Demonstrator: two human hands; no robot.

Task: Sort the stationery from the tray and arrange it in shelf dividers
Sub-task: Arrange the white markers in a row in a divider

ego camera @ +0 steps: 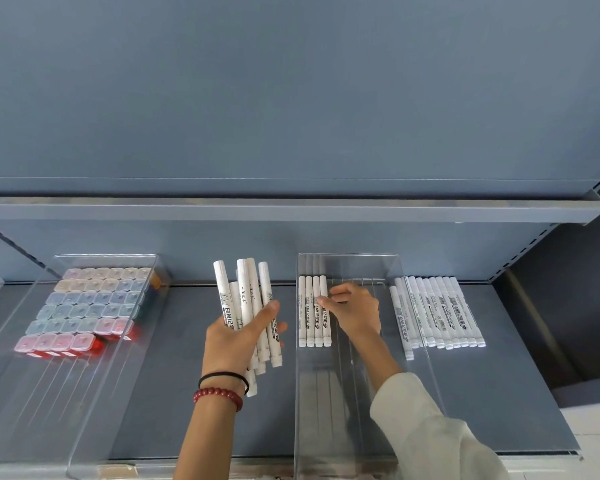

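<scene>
white marker pens (248, 306) with black lettering are standing fanned in a bundle in the left hand (234, 341), whose fingers and thumb are wrapping round their lower halves, above the middle of the grey metal shelf (160, 375). four more white markers (314, 313) are lying side by side, touching, against the left wall of a clear acrylic divider tray (329, 427), towards the shelf's back edge. the right hand (355, 311) is reaching into that tray, its thumb tip touching the rightmost of the four and its fingers curling just beside it; whether it is actually pinching that marker i cannot tell. a row of matching white pens (440, 317) is lying on the shelf just beside the tray's right wall. near the shelf's left end, a second clear tray (94, 393) is holding rows of small translucent plastic boxes (94, 299). a red bead bracelet (219, 398) and a black hair band (227, 375) are circling the left wrist, and a pale sleeve (430, 441) is covering the right forearm.
</scene>
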